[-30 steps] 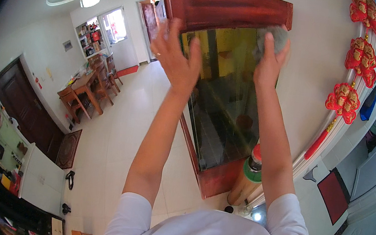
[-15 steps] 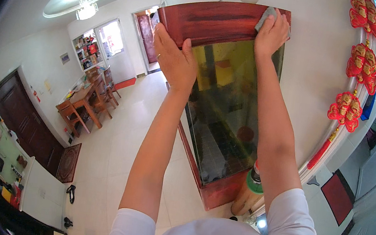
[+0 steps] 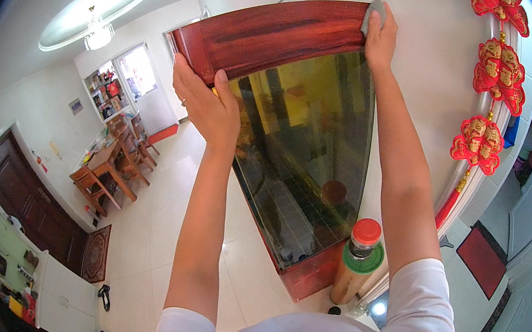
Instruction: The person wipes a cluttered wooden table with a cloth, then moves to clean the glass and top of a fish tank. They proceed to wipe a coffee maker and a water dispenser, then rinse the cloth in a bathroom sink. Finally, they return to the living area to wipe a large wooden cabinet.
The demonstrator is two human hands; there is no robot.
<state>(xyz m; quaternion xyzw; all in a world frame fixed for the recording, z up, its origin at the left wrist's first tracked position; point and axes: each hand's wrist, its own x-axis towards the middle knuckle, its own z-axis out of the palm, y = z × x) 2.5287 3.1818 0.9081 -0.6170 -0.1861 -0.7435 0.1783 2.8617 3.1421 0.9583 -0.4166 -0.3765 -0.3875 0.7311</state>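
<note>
A tall glass tank with dark yellow-green panes stands in front of me, topped by a glossy red-brown wooden hood. My left hand lies along the hood's left corner, its fingers stretched out and the thumb apart. At the opposite end, my right hand presses a grey cloth against the hood's right edge. The fingers are closed over the cloth, which partly hides under them.
A jar with a red lid sits on a green-lidded container near the tank's right side. Red hanging ornaments line the wall to the right. A wooden table with chairs is far left, near a dark door.
The view has shifted, so the hood's left end shows more fully. My right hand and the cloth are now at the hood's right edge rather than on its front face.
</note>
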